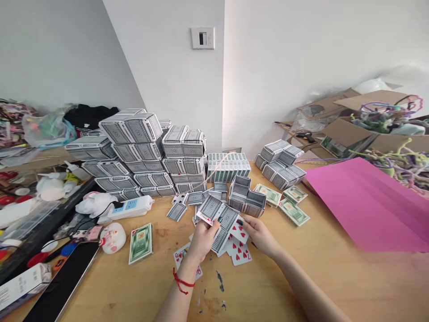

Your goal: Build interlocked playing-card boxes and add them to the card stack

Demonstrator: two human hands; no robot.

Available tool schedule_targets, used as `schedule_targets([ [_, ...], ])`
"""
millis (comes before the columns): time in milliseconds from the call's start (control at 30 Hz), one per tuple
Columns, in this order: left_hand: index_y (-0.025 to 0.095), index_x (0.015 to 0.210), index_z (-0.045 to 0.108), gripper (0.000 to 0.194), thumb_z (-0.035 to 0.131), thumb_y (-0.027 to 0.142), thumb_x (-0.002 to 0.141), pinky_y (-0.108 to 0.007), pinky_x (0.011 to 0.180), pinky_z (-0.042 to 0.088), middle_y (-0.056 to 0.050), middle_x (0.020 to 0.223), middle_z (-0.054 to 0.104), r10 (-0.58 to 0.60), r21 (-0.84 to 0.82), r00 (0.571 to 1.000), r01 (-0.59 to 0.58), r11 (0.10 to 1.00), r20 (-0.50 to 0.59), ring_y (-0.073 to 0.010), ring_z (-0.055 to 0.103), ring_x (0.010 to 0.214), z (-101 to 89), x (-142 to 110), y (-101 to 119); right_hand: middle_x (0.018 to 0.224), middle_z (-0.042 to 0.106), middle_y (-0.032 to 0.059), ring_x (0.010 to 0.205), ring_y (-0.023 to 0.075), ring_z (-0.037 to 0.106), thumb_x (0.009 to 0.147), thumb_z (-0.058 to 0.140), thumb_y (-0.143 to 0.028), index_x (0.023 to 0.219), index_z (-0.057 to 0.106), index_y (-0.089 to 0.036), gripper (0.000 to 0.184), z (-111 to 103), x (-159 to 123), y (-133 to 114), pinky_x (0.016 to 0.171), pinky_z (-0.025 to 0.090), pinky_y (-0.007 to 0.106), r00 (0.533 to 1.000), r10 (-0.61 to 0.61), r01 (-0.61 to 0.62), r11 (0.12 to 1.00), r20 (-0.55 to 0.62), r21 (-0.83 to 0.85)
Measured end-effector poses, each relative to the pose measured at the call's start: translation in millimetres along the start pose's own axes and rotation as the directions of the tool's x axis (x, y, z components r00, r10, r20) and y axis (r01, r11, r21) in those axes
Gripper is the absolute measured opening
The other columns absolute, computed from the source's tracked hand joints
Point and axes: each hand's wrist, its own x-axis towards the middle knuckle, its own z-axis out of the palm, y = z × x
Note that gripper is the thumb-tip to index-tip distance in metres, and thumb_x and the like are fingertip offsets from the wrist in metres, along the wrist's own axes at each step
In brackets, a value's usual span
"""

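Observation:
Two joined playing cards (225, 223) with grey patterned backs are in my left hand (203, 241), fingers closed, thumb on top; one end is bent up and shows a white face with red. My right hand (256, 232) pinches the right edge of the same cards. Beneath my hands, loose face-up cards (240, 253) with red hearts lie on the table. Just behind stands a small block folded from cards (246, 197), and several face-down cards (196, 198) lie to its left.
Stacked folded-card blocks (134, 152) rise at the back left, with a smaller stack (280, 163) at right. Green card boxes (140, 243) lie about. A power strip (130, 208), phone-like black slab (63, 286) and pink sheet (372, 205) flank the work area.

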Motion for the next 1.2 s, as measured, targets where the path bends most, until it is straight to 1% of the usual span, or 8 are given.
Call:
schedule_targets([
  [133,0.018,0.103,0.061,0.034,0.06,0.034,0.073,-0.035,0.089,0.041,-0.008,0.108,0.065,-0.077,-0.126,0.997,0.074,0.989,-0.017,-0.0256,0.056,0.104,5.4,-3.4,3.1,0.06,0.051,-0.0033,0.048,0.0083,0.043,0.073,0.058,-0.053,0.079,0.051,-0.017,0.037,-1.1,-1.0,-1.6,0.044,0.032,0.02,0.999,-0.029,0.034,0.993,-0.045,0.116],
  [233,0.02,0.109,0.059,0.042,0.065,0.031,0.069,-0.034,0.089,0.042,-0.007,0.113,0.063,-0.083,-0.274,0.99,0.112,0.955,0.118,-0.0254,0.054,0.107,1.4,-8.0,12.7,0.06,0.053,-0.0027,0.048,0.0086,0.047,0.073,0.059,-0.051,0.079,0.053,-0.017,0.036,-3.3,-0.4,-1.4,0.044,0.037,0.02,0.997,-0.021,0.033,0.985,-0.073,0.169],
  [333,0.019,0.106,0.061,0.051,0.071,0.037,0.059,-0.036,0.083,0.045,-0.011,0.11,0.063,-0.032,-0.428,0.965,0.144,0.892,0.259,-0.0284,0.057,0.101,-16.3,-9.2,22.4,0.064,0.059,-0.0002,0.055,0.0137,0.057,0.073,0.058,-0.053,0.078,0.051,-0.017,0.037,-6.0,1.5,0.8,0.049,0.047,0.025,0.999,-0.014,0.022,0.979,-0.039,0.201],
  [433,0.02,0.1,0.064,0.053,0.067,0.049,0.057,-0.035,0.071,0.049,-0.011,0.1,0.065,-0.012,-0.515,0.961,0.16,0.842,0.278,-0.0277,0.061,0.088,-38.1,-6.7,29.0,0.059,0.061,-0.0004,0.051,0.0162,0.06,0.076,0.053,-0.054,0.081,0.047,-0.019,0.036,-7.3,2.5,2.7,0.044,0.047,0.026,1.0,-0.016,0.013,0.977,0.012,0.212],
  [533,0.02,0.105,0.062,0.048,0.069,0.034,0.06,-0.028,0.06,0.049,-0.009,0.09,0.066,-0.114,-0.39,0.968,0.197,0.899,0.225,-0.0206,0.062,0.074,-48.5,-4.1,31.7,0.048,0.057,-0.0042,0.039,0.0126,0.055,0.077,0.052,-0.053,0.077,0.045,-0.02,0.034,-5.4,1.6,3.3,0.037,0.04,0.022,1.0,-0.014,0.01,0.99,0.024,0.139],
  [700,0.018,0.1,0.063,0.047,0.073,0.02,0.054,-0.024,0.048,0.047,-0.002,0.07,0.065,-0.285,-0.123,0.954,0.295,0.948,0.094,-0.0141,0.059,0.057,-40.4,-1.4,26.8,0.046,0.056,-0.0053,0.036,0.0115,0.052,0.077,0.051,-0.055,0.077,0.046,-0.019,0.036,-0.2,0.6,4.8,0.036,0.038,0.022,0.997,0.01,-0.015,0.997,0.071,0.079],
  [933,0.016,0.086,0.065,0.035,0.074,0.019,0.053,-0.024,0.05,0.048,0.002,0.062,0.062,-0.176,-0.067,0.984,0.175,0.982,-0.007,-0.0104,0.056,0.051,-37.3,1.1,21.8,0.047,0.055,-0.0054,0.036,0.0115,0.052,0.074,0.055,-0.053,0.079,0.049,-0.019,0.035,-3.7,0.9,5.5,0.036,0.037,0.022,0.997,0.039,-0.048,0.989,0.068,0.141],
  [1200,0.014,0.086,0.064,0.035,0.073,0.018,0.052,-0.024,0.045,0.047,0.003,0.057,0.058,-0.168,-0.052,0.985,0.165,0.985,-0.046,-0.0109,0.054,0.047,-40.0,0.9,24.3,0.043,0.053,-0.0059,0.034,0.01,0.048,0.073,0.058,-0.051,0.084,0.054,-0.016,0.037,-9.7,3.0,7.3,0.033,0.033,0.02,0.997,0.047,-0.058,0.979,0.061,0.193],
])
